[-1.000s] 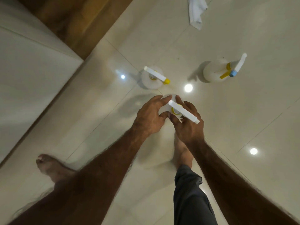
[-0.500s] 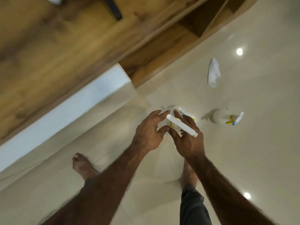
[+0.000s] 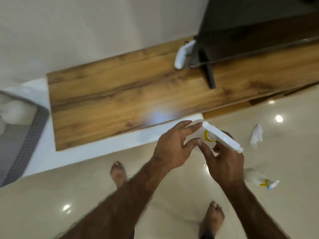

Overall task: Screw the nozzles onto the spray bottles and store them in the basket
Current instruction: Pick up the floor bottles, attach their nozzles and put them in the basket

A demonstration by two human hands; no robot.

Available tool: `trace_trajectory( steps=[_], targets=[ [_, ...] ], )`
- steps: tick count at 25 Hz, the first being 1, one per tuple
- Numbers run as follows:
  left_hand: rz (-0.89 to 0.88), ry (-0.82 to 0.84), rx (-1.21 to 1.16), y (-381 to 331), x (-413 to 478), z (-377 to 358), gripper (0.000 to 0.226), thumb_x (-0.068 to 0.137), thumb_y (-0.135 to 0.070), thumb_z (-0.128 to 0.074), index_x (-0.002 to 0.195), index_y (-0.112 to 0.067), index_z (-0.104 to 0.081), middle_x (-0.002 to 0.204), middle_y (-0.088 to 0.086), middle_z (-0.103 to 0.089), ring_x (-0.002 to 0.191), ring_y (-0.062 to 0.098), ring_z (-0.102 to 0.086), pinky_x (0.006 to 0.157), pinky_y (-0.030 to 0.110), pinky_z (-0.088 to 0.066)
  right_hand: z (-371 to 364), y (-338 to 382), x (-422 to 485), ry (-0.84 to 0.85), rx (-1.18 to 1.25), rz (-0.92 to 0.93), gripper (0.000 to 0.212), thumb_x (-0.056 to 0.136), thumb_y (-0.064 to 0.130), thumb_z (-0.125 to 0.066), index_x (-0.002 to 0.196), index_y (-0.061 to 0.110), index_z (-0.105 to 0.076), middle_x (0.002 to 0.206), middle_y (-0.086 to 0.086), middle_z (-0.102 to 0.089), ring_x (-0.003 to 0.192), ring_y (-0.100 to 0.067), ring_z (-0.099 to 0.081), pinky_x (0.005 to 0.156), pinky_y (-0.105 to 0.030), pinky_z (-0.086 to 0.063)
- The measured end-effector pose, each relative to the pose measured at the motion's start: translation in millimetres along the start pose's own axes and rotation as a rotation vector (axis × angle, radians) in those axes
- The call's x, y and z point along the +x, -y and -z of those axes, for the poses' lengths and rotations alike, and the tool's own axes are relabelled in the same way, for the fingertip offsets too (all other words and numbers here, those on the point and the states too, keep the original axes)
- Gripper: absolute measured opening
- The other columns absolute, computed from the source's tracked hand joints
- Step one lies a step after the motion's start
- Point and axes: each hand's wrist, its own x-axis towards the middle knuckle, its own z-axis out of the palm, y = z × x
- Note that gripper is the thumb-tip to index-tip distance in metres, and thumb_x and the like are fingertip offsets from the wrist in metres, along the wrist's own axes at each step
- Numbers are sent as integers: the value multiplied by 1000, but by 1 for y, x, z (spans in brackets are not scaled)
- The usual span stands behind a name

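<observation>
I hold a white spray bottle [image 3: 222, 137] with a long white nozzle and a yellow collar up in front of me. My left hand [image 3: 172, 149] grips the bottle's body from the left, fingers over it and thumb below. From underneath on the right, my right hand [image 3: 224, 163] holds it near the collar. A second spray bottle [image 3: 259, 180], with yellow trigger and blue tip, lies on the floor at the right. The grey basket [image 3: 29, 140] sits at the far left on a white ledge; blurred white bottles [image 3: 12, 111] lie inside it.
A wooden cabinet top [image 3: 120, 100] runs across the middle, with a dark screen stand [image 3: 207, 71] and a white object [image 3: 181, 56] on it. A crumpled white cloth [image 3: 256, 138] lies on the glossy tiled floor. My bare feet [image 3: 118, 173] stand below the hands.
The bottle has come up off the floor in both hands. My view has swung up and left, bringing the cabinet top and the basket into sight.
</observation>
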Motion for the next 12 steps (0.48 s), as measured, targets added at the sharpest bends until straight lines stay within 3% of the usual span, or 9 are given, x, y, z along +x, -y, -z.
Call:
trace_trajectory(
  steps=[2,4,9,12],
  targets=[
    [21,-84,-37,19,-4,40,47,99,-49,-59,145,-47,-53,153,-20,-50,89,12,-59,96,39,-57,-22,39,13,52,-12,32,43,87,34,-83,121,12,-70,90,8,-62,62,1,-51,62,-11,-35],
    [58,-159,-60,44,-12,77,48,99,-48,-58,146,-46,-52,155,-18,-49,99,20,-65,96,42,-57,-52,76,23,102,-31,73,40,90,40,-78,112,8,-74,87,6,-61,62,2,-48,62,-2,-29],
    [123,-349,-100,100,-38,147,47,104,-38,-55,150,-37,-52,160,-8,-47,114,32,-66,99,42,-55,-124,156,33,247,-25,194,37,96,47,-68,116,16,-73,91,3,-65,63,6,-50,61,-6,-25],
    [163,-443,-182,141,-58,180,46,105,-38,-51,149,-29,-55,157,-2,-51,122,26,-64,100,47,-56,-170,200,29,320,-39,279,39,98,49,-62,123,20,-71,101,-2,-71,64,-1,-53,61,-11,-30]
  ],
)
